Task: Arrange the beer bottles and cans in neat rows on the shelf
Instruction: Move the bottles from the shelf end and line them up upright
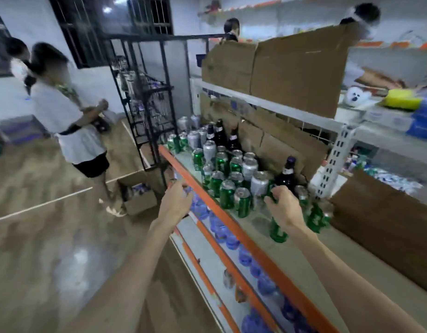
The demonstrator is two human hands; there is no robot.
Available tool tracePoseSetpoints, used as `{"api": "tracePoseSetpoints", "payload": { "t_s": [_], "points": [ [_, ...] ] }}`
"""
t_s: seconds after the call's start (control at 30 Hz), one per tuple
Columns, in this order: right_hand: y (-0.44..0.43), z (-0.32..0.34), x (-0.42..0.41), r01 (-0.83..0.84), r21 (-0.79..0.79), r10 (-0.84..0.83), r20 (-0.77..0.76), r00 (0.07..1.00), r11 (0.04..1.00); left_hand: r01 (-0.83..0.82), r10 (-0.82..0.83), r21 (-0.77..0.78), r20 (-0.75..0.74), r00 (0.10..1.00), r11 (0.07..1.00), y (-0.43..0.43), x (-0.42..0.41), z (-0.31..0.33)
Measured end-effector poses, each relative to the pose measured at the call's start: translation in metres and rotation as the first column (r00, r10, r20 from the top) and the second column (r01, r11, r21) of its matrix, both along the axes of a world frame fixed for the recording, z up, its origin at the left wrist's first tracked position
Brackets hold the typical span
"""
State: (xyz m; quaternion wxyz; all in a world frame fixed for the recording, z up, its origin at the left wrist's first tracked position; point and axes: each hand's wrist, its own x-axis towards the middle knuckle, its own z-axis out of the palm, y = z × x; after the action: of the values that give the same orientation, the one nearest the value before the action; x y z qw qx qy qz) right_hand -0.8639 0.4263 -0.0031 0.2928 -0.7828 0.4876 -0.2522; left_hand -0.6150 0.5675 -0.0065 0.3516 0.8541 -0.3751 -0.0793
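Observation:
Green cans (pixel 226 194), silver cans (pixel 259 185) and dark brown bottles (pixel 285 176) stand crowded on the grey shelf (pixel 311 258) behind its orange front rail (pixel 231 227). Further back there are more cans (pixel 193 139) and dark bottles (pixel 220 134). My right hand (pixel 283 204) is closed around the neck of a green bottle (pixel 278 230), which stands upright on the shelf just in front of the cans. Two other green bottles (pixel 315 218) stand right of it. My left hand (pixel 177 200) hovers at the orange rail with curled fingers; blur hides whether it holds anything.
Cardboard sheets (pixel 388 227) line the shelf's back and right side. Blue water bottles (pixel 219 228) fill the shelf below. A person in a white shirt (pixel 70 126) stands on the left by a black wire rack (pixel 147 104) and a cardboard box (pixel 138 195) on the floor.

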Motion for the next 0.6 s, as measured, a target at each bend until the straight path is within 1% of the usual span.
{"api": "tracePoseSetpoints", "payload": {
  "t_s": [0.1,0.2,0.43,0.53,0.6],
  "points": [
    [-0.007,0.0,0.032,0.065,-0.009,-0.065,-0.017,0.998,0.998,0.058,-0.058,-0.01,-0.039,0.998,0.998,-0.011,0.03,0.0],
    [-0.017,0.001,0.057,0.09,-0.019,-0.091,-0.056,0.994,0.996,0.136,-0.138,-0.034,-0.063,0.988,0.99,-0.025,0.052,0.0],
    [-0.053,0.005,0.129,0.058,-0.034,-0.059,-0.007,0.998,0.998,0.203,-0.209,-0.07,-0.086,0.974,0.977,-0.072,0.103,-0.002],
    [-0.083,0.004,0.168,0.098,-0.01,-0.098,0.004,0.995,0.995,0.222,-0.224,-0.038,-0.076,0.971,0.974,-0.1,0.135,0.0],
    [-0.107,0.003,0.196,0.106,-0.031,-0.106,0.017,0.994,0.994,0.238,-0.239,-0.018,-0.065,0.969,0.971,-0.125,0.16,0.001]
  ]
}}
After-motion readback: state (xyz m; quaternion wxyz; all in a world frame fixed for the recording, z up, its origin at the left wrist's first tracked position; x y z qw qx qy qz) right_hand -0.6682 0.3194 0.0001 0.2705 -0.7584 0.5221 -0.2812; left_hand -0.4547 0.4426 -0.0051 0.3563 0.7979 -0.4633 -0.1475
